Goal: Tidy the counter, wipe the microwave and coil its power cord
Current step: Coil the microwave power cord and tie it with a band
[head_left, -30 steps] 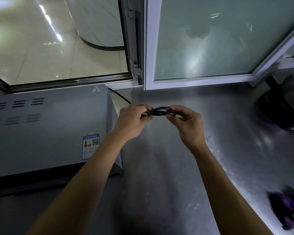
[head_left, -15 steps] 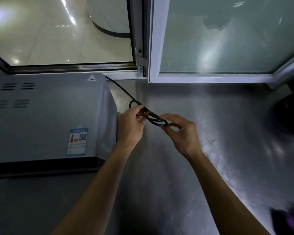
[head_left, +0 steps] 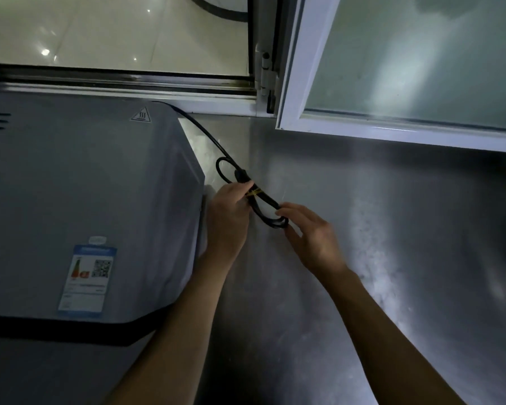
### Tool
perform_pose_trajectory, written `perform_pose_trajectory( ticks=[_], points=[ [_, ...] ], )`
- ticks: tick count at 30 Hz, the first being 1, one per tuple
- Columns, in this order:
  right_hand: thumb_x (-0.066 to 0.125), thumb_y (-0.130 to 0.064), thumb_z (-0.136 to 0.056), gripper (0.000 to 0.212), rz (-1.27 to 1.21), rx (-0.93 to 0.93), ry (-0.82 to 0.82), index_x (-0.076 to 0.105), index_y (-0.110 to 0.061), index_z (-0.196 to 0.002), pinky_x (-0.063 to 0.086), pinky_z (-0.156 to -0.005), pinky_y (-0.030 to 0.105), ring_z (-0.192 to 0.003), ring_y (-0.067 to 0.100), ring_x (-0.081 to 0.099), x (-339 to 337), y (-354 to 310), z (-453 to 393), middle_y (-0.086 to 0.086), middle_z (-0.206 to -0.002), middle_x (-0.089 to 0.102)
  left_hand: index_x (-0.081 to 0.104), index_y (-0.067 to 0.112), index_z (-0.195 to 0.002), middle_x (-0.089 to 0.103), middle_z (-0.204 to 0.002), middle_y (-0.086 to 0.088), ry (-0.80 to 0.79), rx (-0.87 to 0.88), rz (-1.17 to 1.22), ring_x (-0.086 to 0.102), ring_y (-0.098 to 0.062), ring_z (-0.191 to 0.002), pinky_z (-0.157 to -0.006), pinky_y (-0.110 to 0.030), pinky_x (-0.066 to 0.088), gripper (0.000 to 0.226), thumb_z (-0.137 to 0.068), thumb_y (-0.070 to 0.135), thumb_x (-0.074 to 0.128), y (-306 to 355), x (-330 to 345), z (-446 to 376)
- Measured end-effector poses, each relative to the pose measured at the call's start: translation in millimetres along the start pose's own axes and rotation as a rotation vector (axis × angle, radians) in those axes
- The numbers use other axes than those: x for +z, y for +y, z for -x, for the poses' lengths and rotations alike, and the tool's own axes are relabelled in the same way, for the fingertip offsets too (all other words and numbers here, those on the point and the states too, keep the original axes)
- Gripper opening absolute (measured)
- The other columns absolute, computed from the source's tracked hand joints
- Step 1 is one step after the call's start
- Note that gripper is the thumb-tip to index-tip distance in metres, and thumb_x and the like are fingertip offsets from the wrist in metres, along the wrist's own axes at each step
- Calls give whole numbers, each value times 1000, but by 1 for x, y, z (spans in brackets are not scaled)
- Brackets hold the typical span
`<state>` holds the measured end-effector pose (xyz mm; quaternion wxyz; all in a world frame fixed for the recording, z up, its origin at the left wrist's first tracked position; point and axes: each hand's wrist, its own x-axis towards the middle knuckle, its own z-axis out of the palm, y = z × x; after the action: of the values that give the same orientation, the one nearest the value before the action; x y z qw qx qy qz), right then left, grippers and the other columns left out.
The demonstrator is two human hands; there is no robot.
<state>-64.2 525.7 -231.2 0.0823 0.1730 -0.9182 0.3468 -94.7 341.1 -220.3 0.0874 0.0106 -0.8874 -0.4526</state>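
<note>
Black power cord (head_left: 263, 204) is bunched into a small coil just right of the microwave (head_left: 85, 200), hovering low over the stainless counter (head_left: 392, 229), with the rest of the cable running back up behind the microwave's top rear corner. Left hand (head_left: 227, 217) pinches the bundle right at the middle, where there's a thin yellowish tie (head_left: 254, 192) wrapped around it, so the coil looks pretty much bound already. Right hand (head_left: 310, 238) is at the lower loop end with fingers fairly straight, fingertips just touching or barely off the cord; it doesn't look curled around anything, so I'd call that one let go or nearly so. Far as progress goes, I'd guess the cord part is basically wrapping up: loops gathered, tie on, just needs setting down or tucking beside the microwave. Can't really judge whether the microwave got wiped; its top looks plain grey with a sticker (head_left: 86, 277) and a heat warning label (head_left: 140, 115), no obvious grime, but the lighting is dim. Counter in view has nothing sitting on it besides some dull smudgy patches toward the right, so maybe tidying is done here, though that's only the part visible. White-framed window (head_left: 292, 83) stands open behind it all.
</note>
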Motion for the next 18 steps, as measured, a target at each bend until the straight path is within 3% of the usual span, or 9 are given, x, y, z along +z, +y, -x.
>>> perform_pose_trajectory(
  ticks=[7, 11, 12, 15, 18],
  points=[
    [65, 10, -82, 32, 53, -6, -48, 69, -2, -112, 53, -87, 34, -102, 30, 65, 33, 28, -21, 15, -121, 66, 63, 12, -131, 64, -128, -6, -3, -56, -97, 61, -15, -113, -96, -30, 52, 34, -100, 4, 50, -18, 13, -12],
    [67, 6, -84, 35, 78, 22, -127, 67, -3, -118, 56, -90, 43, -109, 35, 64, 50, 40, -24, 17, -127, 63, 61, 11, -133, 62, -131, -5, -27, -97, -158, 55, -15, -119, -99, -5, 34, 38, -98, 3, 47, -23, 15, -16],
    [67, 5, -84, 36, 76, 27, -141, 66, -3, -119, 55, -91, 44, -111, 36, 63, 54, 43, -23, 18, -129, 62, 61, 11, -133, 62, -133, -5, -32, -108, -170, 54, -15, -121, -101, -5, 32, 38, -98, 4, 47, -25, 16, -17],
    [62, 2, -86, 36, 93, 13, -151, 66, -4, -121, 55, -88, 48, -109, 40, 63, 58, 42, -20, 20, -130, 62, 60, 11, -134, 59, -136, -5, -71, -112, -224, 54, -20, -125, -110, -33, 42, 38, -99, 13, 48, -30, 18, -15],
    [56, -6, -87, 35, 139, 6, -150, 67, -7, -121, 54, -84, 51, -104, 40, 65, 57, 38, -17, 17, -128, 64, 59, 15, -135, 57, -138, -3, -110, -133, -288, 52, -19, -127, -109, -38, 42, 39, -99, 22, 48, -36, 20, -10]
  ],
)
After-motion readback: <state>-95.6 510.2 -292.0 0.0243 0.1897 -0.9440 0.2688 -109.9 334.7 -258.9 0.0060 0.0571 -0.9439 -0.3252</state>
